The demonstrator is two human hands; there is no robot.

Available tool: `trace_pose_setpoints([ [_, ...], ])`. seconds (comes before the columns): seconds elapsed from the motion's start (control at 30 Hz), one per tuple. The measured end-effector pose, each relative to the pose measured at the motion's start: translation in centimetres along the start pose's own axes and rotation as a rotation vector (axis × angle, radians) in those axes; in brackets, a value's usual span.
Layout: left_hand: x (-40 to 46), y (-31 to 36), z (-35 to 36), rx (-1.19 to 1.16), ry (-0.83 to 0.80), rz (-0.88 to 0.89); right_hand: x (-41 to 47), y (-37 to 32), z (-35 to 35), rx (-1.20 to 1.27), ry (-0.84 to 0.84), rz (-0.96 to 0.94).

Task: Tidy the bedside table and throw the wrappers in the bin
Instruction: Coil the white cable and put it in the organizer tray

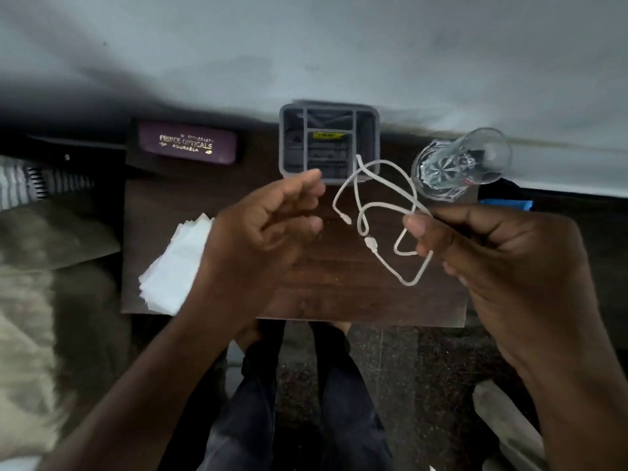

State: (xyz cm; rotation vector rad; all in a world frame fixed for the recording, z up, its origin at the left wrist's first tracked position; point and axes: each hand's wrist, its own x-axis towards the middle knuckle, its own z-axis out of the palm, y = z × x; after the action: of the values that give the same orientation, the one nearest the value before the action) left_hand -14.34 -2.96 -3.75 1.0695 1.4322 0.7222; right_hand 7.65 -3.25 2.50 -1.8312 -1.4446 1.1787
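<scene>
My right hand (503, 266) pinches a tangled white cable (384, 205) between thumb and fingers, holding it in loops above the dark wooden bedside table (339, 294). Both cable plugs dangle free in the middle. To the cable's left, my left hand (265, 229) hovers with fingers spread, holding nothing. A stack of white tissues (173, 266) lies on the table's left side, partly hidden by my left wrist. A purple glasses case (187, 144) rests at the back left.
A grey compartment organiser (372, 137) stands at the back centre against the pale wall. A clear glass tumbler (455, 164) stands at the back right. Bedding lies to the left. My legs and the dark speckled floor show below the table's front edge.
</scene>
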Motion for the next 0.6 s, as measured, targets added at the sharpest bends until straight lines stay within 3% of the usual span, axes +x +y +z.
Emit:
trace_pose_setpoints([
  [0.1,-0.3,-1.2,0.2,0.108,-0.035,0.003,0.0,0.0,0.9,0.012,-0.045,-0.019],
  [0.2,-0.4,-1.4,-0.2,0.071,-0.069,0.031,0.0,-0.4,1.8,0.124,-0.116,-0.005],
  [0.4,-0.5,0.6,-1.9,0.234,-0.052,0.186,1.8,-2.0,3.0,0.089,-0.443,-0.082],
  [0.6,-1.3,0.9,-2.5,0.142,0.028,0.112,3.4,-2.4,4.6,0.167,-0.378,-0.068],
])
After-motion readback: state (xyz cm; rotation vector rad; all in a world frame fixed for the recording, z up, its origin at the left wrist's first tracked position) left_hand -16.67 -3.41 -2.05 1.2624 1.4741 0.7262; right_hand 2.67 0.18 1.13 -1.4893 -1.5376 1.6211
